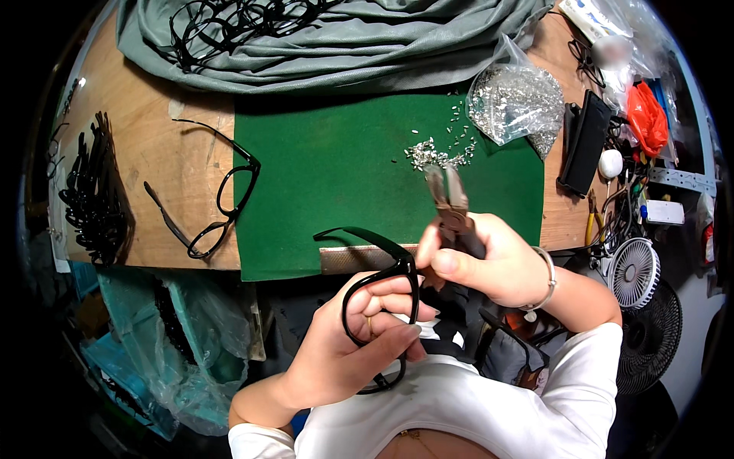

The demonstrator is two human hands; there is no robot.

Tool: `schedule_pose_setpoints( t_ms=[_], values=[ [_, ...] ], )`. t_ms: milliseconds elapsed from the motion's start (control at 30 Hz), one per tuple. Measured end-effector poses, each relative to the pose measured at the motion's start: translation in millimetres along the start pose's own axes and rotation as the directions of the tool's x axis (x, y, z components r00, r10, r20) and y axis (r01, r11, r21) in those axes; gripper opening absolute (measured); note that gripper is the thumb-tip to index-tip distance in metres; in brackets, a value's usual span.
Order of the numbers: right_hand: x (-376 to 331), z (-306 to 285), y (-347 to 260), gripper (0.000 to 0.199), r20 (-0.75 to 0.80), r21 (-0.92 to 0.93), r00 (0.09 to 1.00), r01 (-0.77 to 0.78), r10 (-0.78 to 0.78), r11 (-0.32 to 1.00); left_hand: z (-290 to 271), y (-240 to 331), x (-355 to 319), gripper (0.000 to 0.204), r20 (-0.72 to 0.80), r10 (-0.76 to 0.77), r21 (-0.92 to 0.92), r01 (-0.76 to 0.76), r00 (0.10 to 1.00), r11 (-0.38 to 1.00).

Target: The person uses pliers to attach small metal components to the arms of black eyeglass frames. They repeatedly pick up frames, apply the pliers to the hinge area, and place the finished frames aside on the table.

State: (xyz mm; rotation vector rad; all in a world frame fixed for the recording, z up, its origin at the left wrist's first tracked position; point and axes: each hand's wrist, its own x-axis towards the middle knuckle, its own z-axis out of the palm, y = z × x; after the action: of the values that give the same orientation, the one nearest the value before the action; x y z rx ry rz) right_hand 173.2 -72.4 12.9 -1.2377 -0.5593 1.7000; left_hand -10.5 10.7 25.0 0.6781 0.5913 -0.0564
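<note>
Fingers of the left hand (pixel 340 356) clench a black plastic glasses frame (pixel 380 306) held above the desk (pixel 153 153) edge; the right hand (pixel 489 264) grips small metal pliers (pixel 449 200) at its hinge. A slip could scratch the frame or drop a tiny screw.

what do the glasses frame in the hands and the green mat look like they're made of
Glasses frame: looks like glossy black plastic, smooth with light glints on the rim. Green mat: probably felt or a similar fabric, matte and evenly flat with no shine.
</note>
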Motion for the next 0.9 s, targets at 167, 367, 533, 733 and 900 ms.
schedule_pose_setpoints(
  t_ms=[167,367,533,733,900],
  values=[
    [-18.5,-15.6,-5.7,0.029,0.038,-0.527,0.991,-0.09,0.129,0.845,-2.2,-0.2,-2.2,0.041,0.008,0.018,0.025,-0.019,1.0,1.0],
    [-12.9,-11.0,-14.4,0.026,0.194,-0.663,0.943,-0.076,0.269,0.745,-1.8,0.7,-1.9,0.039,0.021,0.001,0.085,-0.003,1.0,0.996],
    [-3.9,-8.6,-20.5,0.027,0.236,-0.738,0.939,0.006,0.249,0.675,2.8,-4.3,-4.5,0.035,-0.104,0.05,0.029,-0.047,0.993,0.998],
    [-7.0,2.4,-6.0,0.031,0.06,-0.91,0.998,0.053,0.006,0.411,-3.9,-7.5,-1.3,0.039,-0.025,0.025,0.076,-0.023,0.999,0.997],
    [-6.8,-3.7,-14.1,0.032,0.099,-0.869,0.995,0.07,0.032,0.489,1.2,-0.2,-2.5,0.04,-0.037,0.02,0.041,-0.019,0.999,0.999]
  ],
)
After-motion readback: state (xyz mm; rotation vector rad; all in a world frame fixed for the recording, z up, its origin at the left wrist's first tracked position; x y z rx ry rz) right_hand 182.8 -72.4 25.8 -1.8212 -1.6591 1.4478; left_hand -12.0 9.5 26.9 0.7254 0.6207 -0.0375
